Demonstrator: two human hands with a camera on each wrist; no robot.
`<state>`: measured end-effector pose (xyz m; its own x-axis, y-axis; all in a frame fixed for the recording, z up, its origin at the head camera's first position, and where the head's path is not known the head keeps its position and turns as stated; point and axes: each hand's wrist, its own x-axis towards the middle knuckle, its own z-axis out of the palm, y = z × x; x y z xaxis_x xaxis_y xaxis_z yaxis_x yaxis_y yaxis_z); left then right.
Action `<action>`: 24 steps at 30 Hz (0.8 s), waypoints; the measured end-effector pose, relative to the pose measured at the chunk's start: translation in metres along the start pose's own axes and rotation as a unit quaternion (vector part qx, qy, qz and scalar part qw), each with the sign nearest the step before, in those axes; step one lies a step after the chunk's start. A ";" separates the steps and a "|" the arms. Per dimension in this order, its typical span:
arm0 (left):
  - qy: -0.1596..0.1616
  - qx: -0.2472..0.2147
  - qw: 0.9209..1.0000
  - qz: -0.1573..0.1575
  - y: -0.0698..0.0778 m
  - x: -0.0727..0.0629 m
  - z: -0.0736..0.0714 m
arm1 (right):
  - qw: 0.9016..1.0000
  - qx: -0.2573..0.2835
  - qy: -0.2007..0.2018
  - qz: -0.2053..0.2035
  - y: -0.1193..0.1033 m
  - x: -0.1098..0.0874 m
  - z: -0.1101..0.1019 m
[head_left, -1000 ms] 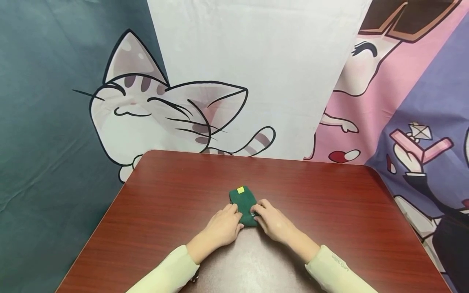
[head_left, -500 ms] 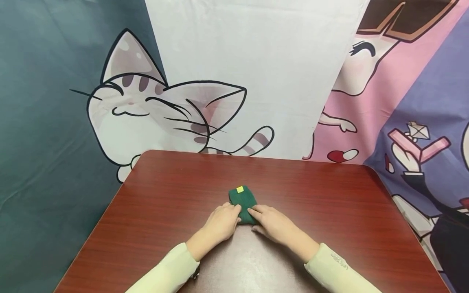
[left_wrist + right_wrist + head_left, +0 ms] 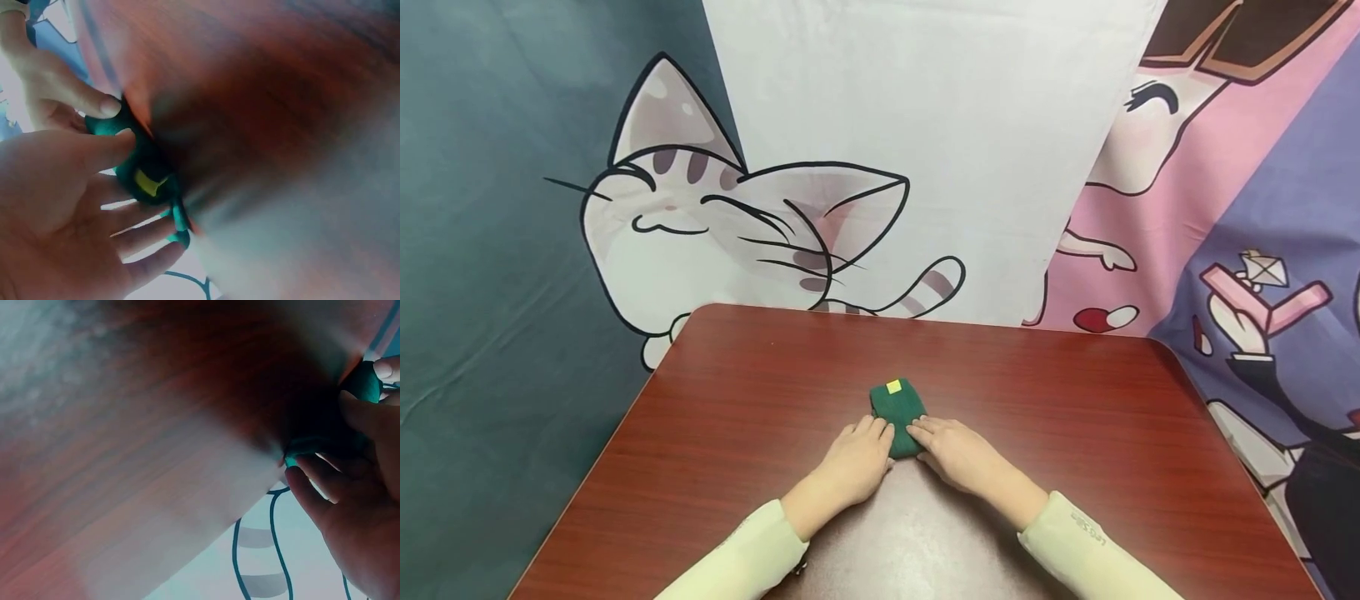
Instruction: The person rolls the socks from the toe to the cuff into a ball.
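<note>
A small folded green cloth (image 3: 898, 417) with a yellow patch at its far end lies on the table, in the middle of the head view. From the left, my left hand (image 3: 857, 460) holds its edge, fingers on the cloth and thumb at the near side. My right hand (image 3: 958, 454) holds the right edge the same way. In the left wrist view the left thumb presses the green cloth (image 3: 140, 159) while the fingers spread along its side. The right wrist view shows the green cloth (image 3: 328, 428), dark in shadow, between right thumb and fingers.
The reddish-brown wooden table (image 3: 760, 375) has rounded far corners. Behind it hangs a printed backdrop (image 3: 1000, 125) with a cartoon cat and other figures. Pale sleeves (image 3: 745, 550) cover both forearms.
The right fingers have shifted from pinching the cloth's right edge, by a small white mark, to lying flatter over it. The mark is now covered. The left hand has barely moved.
</note>
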<state>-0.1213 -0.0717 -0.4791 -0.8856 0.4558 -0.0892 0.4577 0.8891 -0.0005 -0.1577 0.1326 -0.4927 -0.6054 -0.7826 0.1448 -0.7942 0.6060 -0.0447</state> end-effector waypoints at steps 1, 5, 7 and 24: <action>0.014 0.005 1.000 0.005 0.000 0.000 0.001 | 1.000 0.001 0.006 -0.001 0.000 0.000 0.000; 0.060 0.010 0.998 0.017 -0.002 0.001 0.003 | 1.000 -0.003 0.029 -0.008 -0.001 0.000 0.000; 0.069 0.006 0.997 0.019 -0.002 0.000 0.002 | 0.999 -0.002 0.033 -0.006 -0.002 0.000 0.000; 0.048 -0.033 0.998 0.040 -0.004 -0.010 -0.002 | 0.993 0.107 -0.014 0.048 -0.015 -0.009 -0.015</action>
<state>-0.1141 -0.0794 -0.4765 -0.8518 0.5237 0.0092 0.5230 0.8495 0.0695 -0.1394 0.1322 -0.4783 -0.6782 -0.7279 0.1014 -0.7234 0.6369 -0.2665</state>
